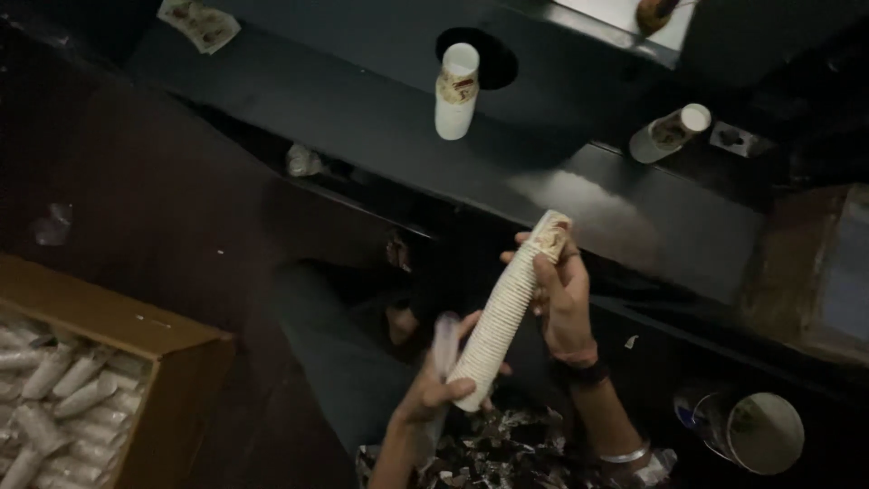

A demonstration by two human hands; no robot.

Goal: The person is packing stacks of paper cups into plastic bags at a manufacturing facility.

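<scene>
Down at the lower left sits a brown cardboard box (pixel 172 380) full of wrapped cup sleeves. Centre frame, both hands pinch a tilted paper cup stack (pixel 507 312): left hand (pixel 434 389) at its bottom, right hand (pixel 563 299) near the top.

Cup packing workshop: carton (pixel 181 380) of sleeved stacks (dim), dark bench (pixel 362 118).

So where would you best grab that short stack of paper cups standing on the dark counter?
Around the middle of the short cup stack, coming from the side nearest the person. It stands upright and apart from other things, so fingers can wrap its round wall; pinching the open top rim would probably crush it.
</scene>
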